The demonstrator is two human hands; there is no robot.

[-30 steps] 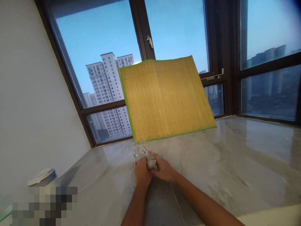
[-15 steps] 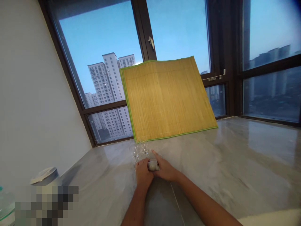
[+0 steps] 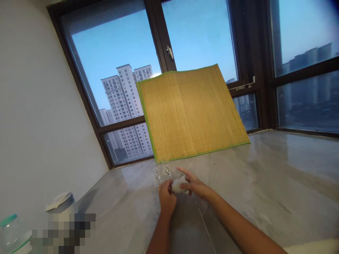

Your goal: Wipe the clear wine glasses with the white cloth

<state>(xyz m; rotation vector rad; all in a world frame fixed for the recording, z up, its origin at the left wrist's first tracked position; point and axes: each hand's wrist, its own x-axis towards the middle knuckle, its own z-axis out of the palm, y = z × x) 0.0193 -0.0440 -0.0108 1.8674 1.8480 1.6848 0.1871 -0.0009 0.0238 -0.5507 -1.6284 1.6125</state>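
Holding a small pale lump (image 3: 178, 186) between both hands, I work just in front of the bamboo mat (image 3: 192, 112). My left hand (image 3: 166, 199) has its fingers curled shut on the lump. My right hand (image 3: 194, 184) pinches it too, with one finger sticking out. A clear bottle (image 3: 162, 170) lies between my hands and the mat. I think the work is only part done.
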